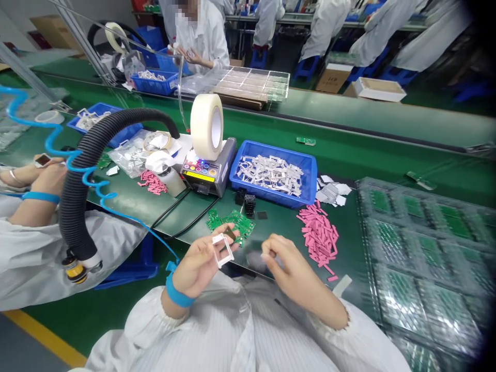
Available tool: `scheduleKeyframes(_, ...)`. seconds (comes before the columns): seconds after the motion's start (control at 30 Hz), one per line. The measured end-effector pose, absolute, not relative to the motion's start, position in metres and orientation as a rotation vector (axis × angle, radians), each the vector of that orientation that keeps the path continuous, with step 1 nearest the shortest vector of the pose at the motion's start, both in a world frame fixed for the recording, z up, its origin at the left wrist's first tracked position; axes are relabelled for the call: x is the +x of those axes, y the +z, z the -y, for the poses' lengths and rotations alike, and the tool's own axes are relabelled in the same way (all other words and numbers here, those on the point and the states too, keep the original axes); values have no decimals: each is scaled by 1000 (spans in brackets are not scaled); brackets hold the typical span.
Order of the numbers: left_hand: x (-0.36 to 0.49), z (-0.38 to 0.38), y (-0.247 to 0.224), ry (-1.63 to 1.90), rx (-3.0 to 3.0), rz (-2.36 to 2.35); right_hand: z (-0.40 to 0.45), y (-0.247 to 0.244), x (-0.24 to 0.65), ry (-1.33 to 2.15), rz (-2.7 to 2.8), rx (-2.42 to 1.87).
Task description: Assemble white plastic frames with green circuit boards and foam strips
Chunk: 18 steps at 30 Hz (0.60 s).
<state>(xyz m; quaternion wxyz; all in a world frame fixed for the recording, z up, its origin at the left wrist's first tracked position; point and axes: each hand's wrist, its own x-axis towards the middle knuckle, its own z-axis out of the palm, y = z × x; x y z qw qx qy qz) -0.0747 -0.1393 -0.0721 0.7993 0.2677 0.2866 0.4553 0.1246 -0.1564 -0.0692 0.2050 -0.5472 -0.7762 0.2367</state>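
My left hand (pixel 199 266), with a blue band at its wrist, holds a white plastic frame (pixel 223 251) by its edge. A small dark flat piece (pixel 230 233) also shows at these fingers, behind the frame. My right hand (pixel 284 261) is over the bench edge, apart from the frame, its fingers curled in; whether anything is inside them is hidden. Beyond my left hand lies a heap of green circuit boards (pixel 238 223). Black heat sinks (pixel 250 205) and a dark square piece (pixel 262 215) lie behind it. Pink strips (pixel 318 235) are heaped right of my right hand.
A blue bin (pixel 235 178) holds many white frames. Left of it, a tape roll (pixel 207 126) stands on a grey device (pixel 209 175). Clear trays (pixel 414 248) with green boards fill the right. A black hose (pixel 77 175) arches beside a co-worker's arm (pixel 42 191) at left.
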Motion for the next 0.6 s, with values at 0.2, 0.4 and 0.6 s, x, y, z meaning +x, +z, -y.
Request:
scheduleKeyframes(0.2, -81, 142, -70, 900, 646, -612, 151, -89, 130, 512, 2221, -1652)
scheduleKeyframes(0.4, -84, 154, -64, 768, 765, -537, 147, -30, 104, 27, 2353, -927)
scheduleKeyframes(0.6, -88, 155, -59, 813, 689, -465, 142, -30, 95, 205, 2174, -845)
